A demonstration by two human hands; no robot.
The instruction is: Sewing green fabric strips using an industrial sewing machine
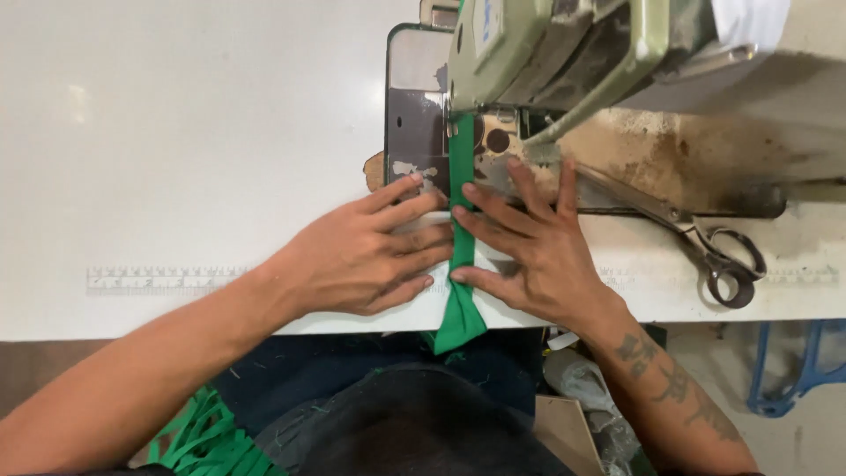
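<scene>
Hands flat, we press a green strip [461, 256] to the table [176, 132]: left hand [366, 256] on its left edge, right hand [529, 251] on its right, fingers spread, gripping nothing. Strip runs far under the sewing machine [546, 53]; its near end hangs off the table. Scissors [705, 247] lie right.

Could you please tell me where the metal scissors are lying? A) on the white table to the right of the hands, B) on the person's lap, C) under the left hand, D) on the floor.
A: the metal scissors lie on the white table, right of the right hand.
</scene>
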